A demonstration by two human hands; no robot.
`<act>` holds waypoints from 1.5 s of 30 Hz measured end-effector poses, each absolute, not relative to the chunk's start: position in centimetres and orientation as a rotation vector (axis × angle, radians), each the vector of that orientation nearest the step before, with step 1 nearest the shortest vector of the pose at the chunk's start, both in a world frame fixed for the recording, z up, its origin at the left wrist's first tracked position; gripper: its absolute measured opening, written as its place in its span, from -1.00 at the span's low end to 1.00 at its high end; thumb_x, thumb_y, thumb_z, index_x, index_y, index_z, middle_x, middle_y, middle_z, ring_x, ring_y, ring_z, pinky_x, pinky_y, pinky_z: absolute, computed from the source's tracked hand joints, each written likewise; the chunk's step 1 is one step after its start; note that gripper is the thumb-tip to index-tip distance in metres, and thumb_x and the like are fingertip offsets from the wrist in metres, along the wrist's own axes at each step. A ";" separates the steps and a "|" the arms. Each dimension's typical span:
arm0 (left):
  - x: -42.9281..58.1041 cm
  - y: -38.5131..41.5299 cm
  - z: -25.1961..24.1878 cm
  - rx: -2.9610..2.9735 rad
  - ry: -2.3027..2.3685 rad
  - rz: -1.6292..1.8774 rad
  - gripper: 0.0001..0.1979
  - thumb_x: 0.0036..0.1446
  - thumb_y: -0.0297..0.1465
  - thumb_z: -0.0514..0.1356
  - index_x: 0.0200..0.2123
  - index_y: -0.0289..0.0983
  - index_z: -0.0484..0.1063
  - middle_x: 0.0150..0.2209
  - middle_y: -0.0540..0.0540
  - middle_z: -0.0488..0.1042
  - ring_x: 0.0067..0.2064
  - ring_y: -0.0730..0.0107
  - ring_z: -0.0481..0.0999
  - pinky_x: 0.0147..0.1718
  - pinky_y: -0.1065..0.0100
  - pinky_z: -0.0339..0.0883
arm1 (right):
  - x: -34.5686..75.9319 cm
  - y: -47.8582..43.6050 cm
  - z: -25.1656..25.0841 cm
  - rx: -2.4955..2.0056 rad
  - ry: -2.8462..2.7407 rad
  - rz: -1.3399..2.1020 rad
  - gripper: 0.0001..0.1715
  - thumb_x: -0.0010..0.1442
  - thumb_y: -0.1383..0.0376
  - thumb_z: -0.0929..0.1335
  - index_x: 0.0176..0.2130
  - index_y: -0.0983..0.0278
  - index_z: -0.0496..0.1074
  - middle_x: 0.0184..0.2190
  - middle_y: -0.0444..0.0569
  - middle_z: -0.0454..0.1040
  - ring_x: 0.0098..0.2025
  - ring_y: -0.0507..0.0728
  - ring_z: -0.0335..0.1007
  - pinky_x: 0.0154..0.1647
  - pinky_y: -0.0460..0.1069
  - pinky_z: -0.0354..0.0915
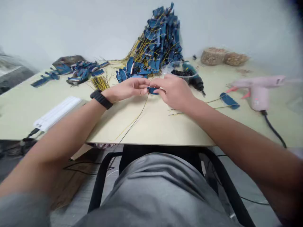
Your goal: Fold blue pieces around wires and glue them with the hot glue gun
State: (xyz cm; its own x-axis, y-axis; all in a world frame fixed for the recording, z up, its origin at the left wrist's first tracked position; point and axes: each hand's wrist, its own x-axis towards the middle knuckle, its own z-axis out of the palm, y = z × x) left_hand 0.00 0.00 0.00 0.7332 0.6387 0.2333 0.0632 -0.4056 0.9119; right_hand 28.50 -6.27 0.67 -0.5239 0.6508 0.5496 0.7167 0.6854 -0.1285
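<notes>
Across the pale tabletop (153, 129), a small blue wired part (152, 90) is pinched near twelve o'clock between the closely drawn left hand (125, 89) and right hand (174, 93), its thin wires (138, 114) lying slack toward six o'clock.

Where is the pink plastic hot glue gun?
In the head view, the pink plastic hot glue gun sits at the right of the pale table, right of a flat blue strip and the person's right hand.
</notes>
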 end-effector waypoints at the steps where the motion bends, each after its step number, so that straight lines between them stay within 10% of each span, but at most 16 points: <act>1: -0.1 0.3 -0.2 1.887 0.562 0.715 -0.29 0.26 0.19 0.81 0.16 -0.21 0.87 0.13 -0.27 0.89 0.21 0.02 0.84 0.30 0.11 0.65 | 28.5 -6.1 0.5 -1.037 -2.316 -0.151 -0.54 0.67 0.44 0.43 0.32 0.17 0.84 -0.03 0.10 0.75 -0.01 0.33 0.66 0.00 0.16 0.45; 25: 1.2 -1.6 1.8 1.824 0.473 0.793 -0.15 -0.05 -0.08 0.97 0.26 -0.14 0.84 0.24 -0.26 0.86 0.56 -0.35 0.76 0.45 -0.12 0.70 | 28.0 -3.2 -3.5 -0.520 -2.047 -0.333 -0.49 0.91 0.19 0.26 0.22 0.03 0.82 -0.09 0.00 0.80 0.04 0.30 0.75 0.04 0.20 0.65; 45: 1.6 -2.4 2.8 2.007 0.494 0.740 -0.32 0.11 0.18 0.86 0.04 -0.12 0.85 0.20 -0.16 0.87 0.33 -0.07 0.80 0.28 0.08 0.69 | 27.4 -4.6 -1.8 -0.541 -1.967 -0.120 -0.60 0.66 0.40 0.39 -0.03 0.03 0.80 -0.24 -0.08 0.69 -0.10 0.21 0.63 -0.04 0.11 0.63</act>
State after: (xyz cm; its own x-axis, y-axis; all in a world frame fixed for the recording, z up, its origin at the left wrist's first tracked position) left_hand 1.57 -2.42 2.78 0.7398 0.5995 0.3055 0.0529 -0.5045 0.8618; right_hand 27.39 -4.58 -1.76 -0.3534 0.3184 0.8796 0.4229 0.8931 -0.1534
